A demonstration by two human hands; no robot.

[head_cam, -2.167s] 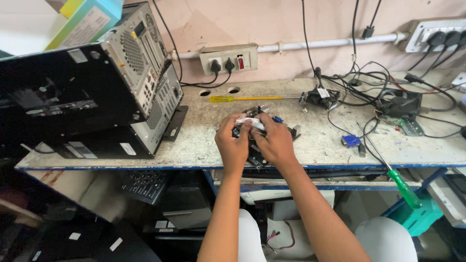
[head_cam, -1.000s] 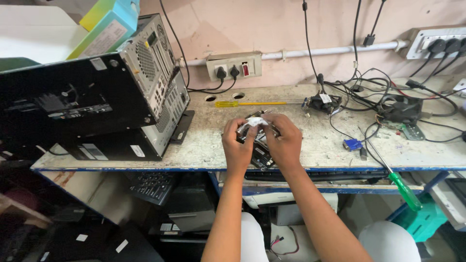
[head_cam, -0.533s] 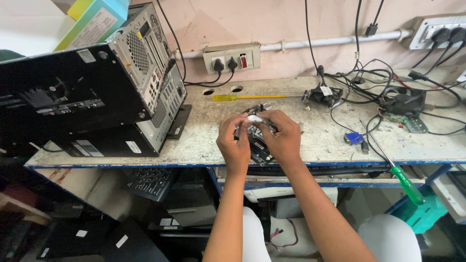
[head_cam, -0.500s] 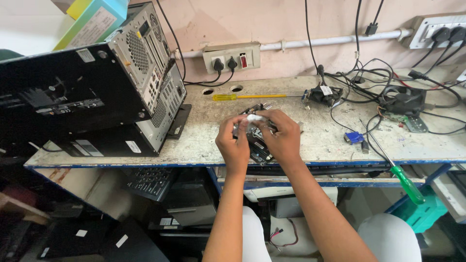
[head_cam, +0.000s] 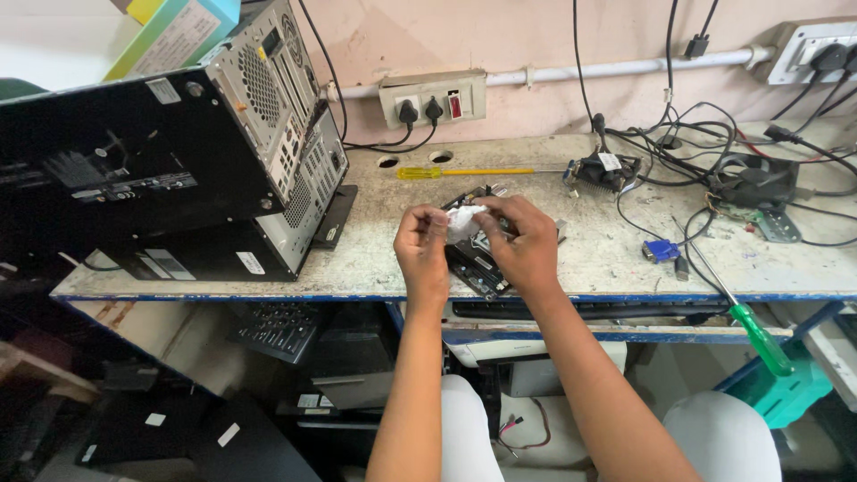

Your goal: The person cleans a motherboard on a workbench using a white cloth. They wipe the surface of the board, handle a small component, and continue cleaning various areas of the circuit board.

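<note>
Speckled workbench (head_cam: 375, 254), tipped computer case (head_cam: 178, 170), yellow screwdriver (head_cam: 464, 172), green screwdriver (head_cam: 741, 312), circuit board (head_cam: 478, 263), tangled cables (head_cam: 696, 152)

A pink plastered wall (head_cam: 500, 36) carries a socket strip (head_cam: 433, 96) above the worn, blue-edged workbench (head_cam: 375, 259).

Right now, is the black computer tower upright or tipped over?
Tipped. The black computer tower lies on its side on the workbench, its rear port panel facing the person's hands, one flat side panel turned upward.
</note>
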